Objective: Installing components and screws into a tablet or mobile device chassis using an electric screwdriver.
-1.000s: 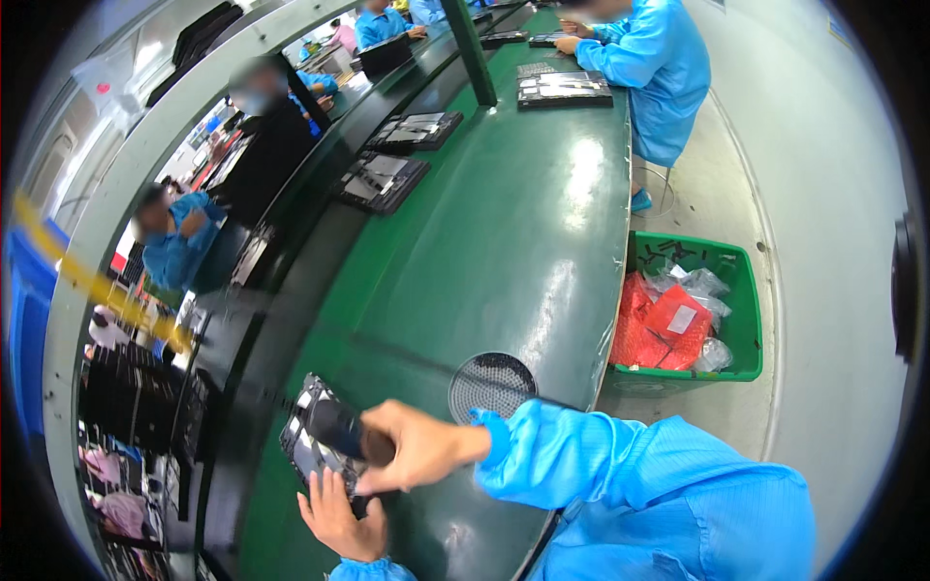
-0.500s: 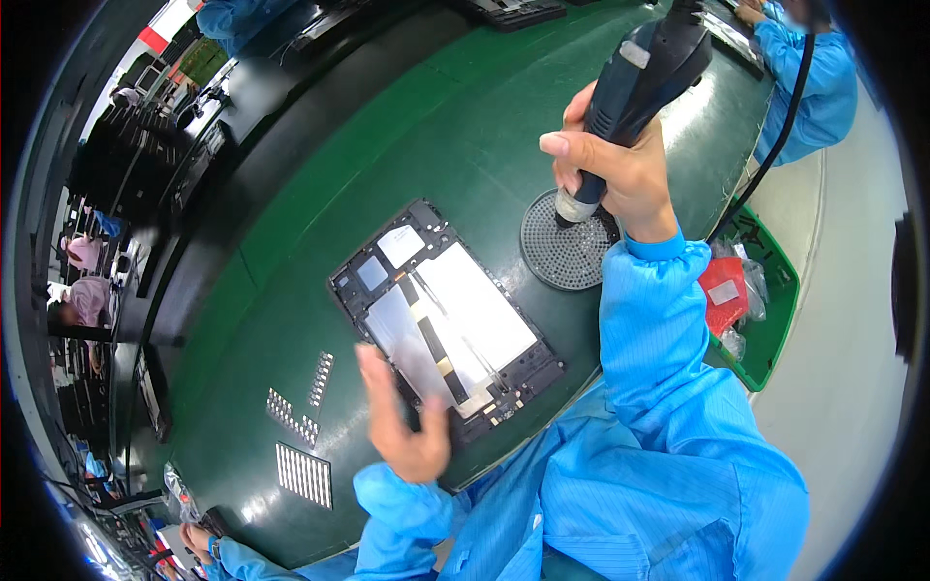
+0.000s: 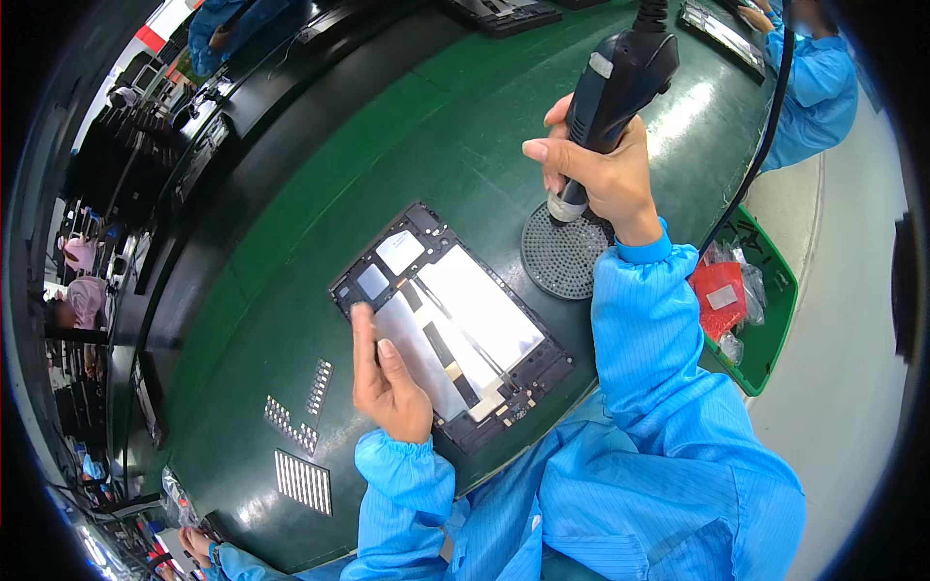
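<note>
My right hand (image 3: 620,184) is closed around a black electric screwdriver (image 3: 625,82), which points down at a round dark tray (image 3: 564,261) full of small holes. The tool's tip is over the tray's far part; whether it touches cannot be seen. In the middle of the table lies an opened tablet (image 3: 484,315), its back off, showing silver battery panels and black ribbon strips. At its left edge is my left hand (image 3: 392,387), fingers stretched out and thumb apart, holding nothing. I cannot tell whether it touches the tablet.
Small strips of metal-and-black parts (image 3: 291,426) and a striped pad (image 3: 303,481) lie left on the green table. A green crate (image 3: 770,353) with a red packet and clear bags stands right. The screwdriver's cable (image 3: 775,126) hangs there. Other people in blue sit at the far right and lower left.
My right hand and the screwdriver have shifted slightly left. My left hand has moved up along the tablet's left edge, and the tablet has shifted slightly right at its near end.
</note>
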### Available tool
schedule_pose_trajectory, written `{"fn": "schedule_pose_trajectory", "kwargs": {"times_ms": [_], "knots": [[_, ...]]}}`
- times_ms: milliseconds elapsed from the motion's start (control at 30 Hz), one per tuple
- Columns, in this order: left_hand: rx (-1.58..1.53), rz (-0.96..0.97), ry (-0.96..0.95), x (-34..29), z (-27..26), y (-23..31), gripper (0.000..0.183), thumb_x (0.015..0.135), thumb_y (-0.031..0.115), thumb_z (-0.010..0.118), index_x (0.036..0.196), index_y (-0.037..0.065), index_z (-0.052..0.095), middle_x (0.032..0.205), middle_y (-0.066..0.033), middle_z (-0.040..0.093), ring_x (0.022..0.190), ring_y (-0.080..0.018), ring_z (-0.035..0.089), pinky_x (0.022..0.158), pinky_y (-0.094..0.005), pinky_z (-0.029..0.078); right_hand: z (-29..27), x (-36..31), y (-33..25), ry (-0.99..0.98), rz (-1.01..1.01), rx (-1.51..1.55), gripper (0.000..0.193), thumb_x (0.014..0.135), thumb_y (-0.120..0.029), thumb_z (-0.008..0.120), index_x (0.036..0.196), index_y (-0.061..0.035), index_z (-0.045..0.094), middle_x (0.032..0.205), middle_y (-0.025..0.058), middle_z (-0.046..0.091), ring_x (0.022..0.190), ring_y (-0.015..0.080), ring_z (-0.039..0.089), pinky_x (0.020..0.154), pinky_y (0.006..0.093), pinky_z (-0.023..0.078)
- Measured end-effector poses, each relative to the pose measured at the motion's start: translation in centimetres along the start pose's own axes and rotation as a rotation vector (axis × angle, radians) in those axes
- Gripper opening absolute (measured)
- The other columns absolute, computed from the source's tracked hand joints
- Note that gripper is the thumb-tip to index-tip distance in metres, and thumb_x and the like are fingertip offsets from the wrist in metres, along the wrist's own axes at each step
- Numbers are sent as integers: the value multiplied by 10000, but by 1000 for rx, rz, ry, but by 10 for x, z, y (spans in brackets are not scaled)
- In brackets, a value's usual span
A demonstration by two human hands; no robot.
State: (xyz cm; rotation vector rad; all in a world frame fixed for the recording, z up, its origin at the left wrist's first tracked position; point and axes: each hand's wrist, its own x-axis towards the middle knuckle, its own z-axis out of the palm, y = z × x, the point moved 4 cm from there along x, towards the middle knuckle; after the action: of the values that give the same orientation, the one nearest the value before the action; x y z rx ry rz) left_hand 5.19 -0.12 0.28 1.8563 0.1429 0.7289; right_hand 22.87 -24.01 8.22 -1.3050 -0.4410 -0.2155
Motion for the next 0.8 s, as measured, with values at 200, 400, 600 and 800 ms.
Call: {"fn": "schedule_pose_trajectory", "kwargs": {"times_ms": [200, 400, 600, 800], "knots": [[72, 62, 104, 1, -3, 13, 149, 905, -6, 540, 1017, -44, 631, 921, -139, 695, 914, -223, 662, 1039, -434, 356, -1, 1, 6, -4, -1, -13, 264, 711, -30, 784, 865, -4, 570, 604, 38, 594, 468, 105, 564, 433, 225, 437], [-4, -29, 91, 6, -11, 7, 148, 893, -20, 563, 1018, -30, 641, 986, -153, 680, 937, -216, 648, 900, -335, 477, -1, -1, 6, -7, 46, -52, 278, 709, -30, 785, 872, 5, 563, 605, 37, 591, 469, 108, 568, 433, 230, 439], [151, 112, 129, 4, -44, 8, 159, 842, -47, 623, 1001, -47, 635, 1011, -151, 642, 884, -189, 634, 789, -273, 510, 9, -3, 8, 2, 73, -22, 278, 700, -31, 789, 873, 0, 573, 609, 31, 590, 475, 105, 559, 434, 237, 433], [-160, -503, 46, 2, -60, -13, 165, 805, -19, 684, 952, -77, 638, 828, -112, 675, 695, -150, 643, 671, -246, 529, 2, -12, -15, 79, -17, -36, 287, 707, -31, 749, 942, -4, 586, 617, 21, 556, 480, 112, 531, 457, 245, 418]]}}
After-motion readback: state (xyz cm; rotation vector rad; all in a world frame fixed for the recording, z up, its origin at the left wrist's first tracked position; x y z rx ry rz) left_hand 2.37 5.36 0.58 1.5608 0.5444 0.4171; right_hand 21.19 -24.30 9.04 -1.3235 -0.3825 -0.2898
